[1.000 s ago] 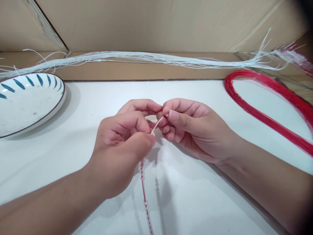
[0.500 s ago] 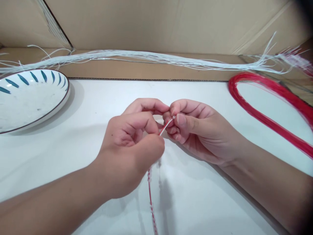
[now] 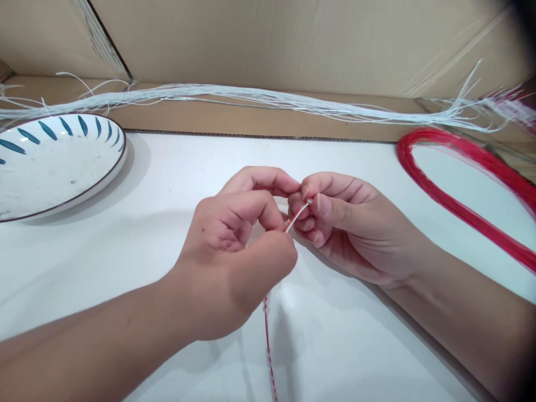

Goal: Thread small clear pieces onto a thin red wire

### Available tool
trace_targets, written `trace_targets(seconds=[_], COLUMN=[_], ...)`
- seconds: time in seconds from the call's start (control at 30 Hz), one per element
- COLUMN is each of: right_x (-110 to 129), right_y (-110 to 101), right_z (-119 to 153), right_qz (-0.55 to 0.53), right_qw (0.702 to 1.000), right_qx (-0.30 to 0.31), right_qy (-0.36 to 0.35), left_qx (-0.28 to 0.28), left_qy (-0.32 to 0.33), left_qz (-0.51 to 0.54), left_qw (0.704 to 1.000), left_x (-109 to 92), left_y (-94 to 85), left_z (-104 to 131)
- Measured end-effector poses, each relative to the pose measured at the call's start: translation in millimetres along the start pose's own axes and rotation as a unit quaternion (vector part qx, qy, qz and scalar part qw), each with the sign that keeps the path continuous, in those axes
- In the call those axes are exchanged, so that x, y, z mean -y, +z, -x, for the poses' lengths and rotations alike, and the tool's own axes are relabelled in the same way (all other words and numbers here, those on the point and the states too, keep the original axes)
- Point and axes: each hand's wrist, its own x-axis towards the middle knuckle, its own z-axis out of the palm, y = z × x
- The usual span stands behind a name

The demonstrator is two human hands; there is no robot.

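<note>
Between thumb and index finger, my left hand [image 3: 247,251] pinches a thin red and white cord [image 3: 296,216]. The cord's short end points up and right, toward my right hand [image 3: 347,223]. There, the right thumb and index finger close on a tiny clear bead [image 3: 310,201] at the cord's tip. Below the left hand the red strand [image 3: 268,335] hangs down with small clear beads along it. My hands touch at the fingertips. How far the bead sits on the cord is too small to tell.
A white plate [image 3: 62,173] with dark green leaf marks stands at left. A coil of red cord [image 3: 456,206] lies at right. A bundle of white strands [image 3: 251,96] stretches along the cardboard ledge [image 3: 251,120] at the back of the white table [image 3: 167,357].
Both hands and the cord appear slightly farther right in view, as do the plate and coil. The grip on the cord and bead looks the same.
</note>
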Motion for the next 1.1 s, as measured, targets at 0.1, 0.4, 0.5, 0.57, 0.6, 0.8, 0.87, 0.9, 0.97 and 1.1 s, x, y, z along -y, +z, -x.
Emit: trace_targets(seconds=[0.1,0.4,0.5,0.57,0.6,0.8,0.87,0.9,0.97,1.1], right_x=[0.6,0.6,0.9,1.0,0.9,0.8,0.8,0.9,0.8,0.2], right_y=[0.9,1.3,1.8,2.1,2.2,3.0,3.5,3.7,4.0,3.5], right_z=[0.5,1.3,0.9,0.7,0.7,1.8,2.3,2.5,2.5,1.4], right_qz=[0.01,0.025,0.025,0.024,0.024,0.047,0.059,0.063,0.067,0.047], right_qw=[1.0,1.0,1.0,1.0,1.0,0.999,0.998,0.997,0.997,0.998], right_qx=[-0.005,-0.014,-0.013,-0.011,-0.011,-0.017,-0.022,-0.024,-0.029,-0.03], right_qy=[-0.001,-0.001,-0.002,-0.002,-0.002,-0.02,-0.025,-0.027,-0.028,-0.029], left_qx=[-0.002,0.005,0.006,0.003,0.001,-0.015,-0.022,-0.026,-0.029,-0.02], left_qy=[0.003,0.0,-0.003,-0.004,-0.003,0.008,0.027,0.038,0.056,0.075], left_qz=[-0.009,-0.012,-0.01,-0.011,-0.011,-0.031,-0.064,-0.085,-0.124,-0.164], left_qw=[1.0,1.0,1.0,1.0,1.0,0.999,0.997,0.995,0.99,0.983], left_x=[0.0,1.1,0.2,-0.4,-0.6,0.3,0.9,1.0,0.8,-0.3], left_y=[-0.1,-0.1,0.0,0.1,0.2,0.6,0.5,0.4,0.1,-0.4], left_z=[-0.4,-0.9,-0.8,-0.7,-0.6,0.3,0.4,0.5,0.7,0.7])
